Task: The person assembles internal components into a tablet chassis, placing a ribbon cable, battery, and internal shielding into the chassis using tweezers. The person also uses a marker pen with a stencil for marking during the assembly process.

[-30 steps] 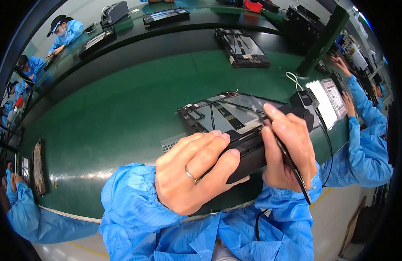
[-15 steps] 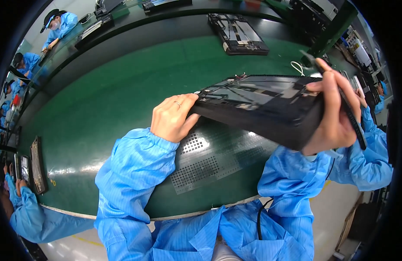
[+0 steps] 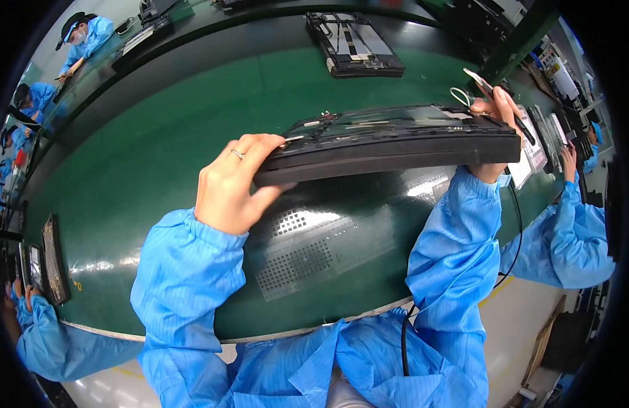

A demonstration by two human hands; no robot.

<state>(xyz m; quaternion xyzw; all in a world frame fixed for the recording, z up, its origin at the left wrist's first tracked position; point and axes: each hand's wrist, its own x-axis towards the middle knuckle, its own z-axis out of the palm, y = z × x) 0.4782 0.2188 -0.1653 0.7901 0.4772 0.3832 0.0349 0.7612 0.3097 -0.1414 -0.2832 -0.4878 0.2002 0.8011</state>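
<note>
Raised above the green bench is a thick black tray (image 3: 389, 153) with a flat, glassy electronic panel (image 3: 396, 117) on its upper face. My left hand (image 3: 236, 180) grips its left end, fingers on top and thumb beneath. At the other end my right hand (image 3: 495, 115) closes around the tray's right edge, partly hidden behind it. That same hand also holds a slim dark tool (image 3: 483, 83) with a pale tip pointing up and away; its exact kind is unclear. Under the tray, a transparent sheet (image 3: 294, 268) with rows of small dark squares lies on the bench.
A similar black tray with a panel (image 3: 355, 47) lies at the back. A white cable loop (image 3: 459, 96) and stacked flat parts (image 3: 532, 153) are at the right. Co-workers in blue (image 3: 569, 231) sit on both sides. A dark narrow part (image 3: 54, 258) stands at left.
The tray has swung nearly level, its long black side now facing me, and shifted left. Both hands moved with it, my right hand going farther away behind the right end.
</note>
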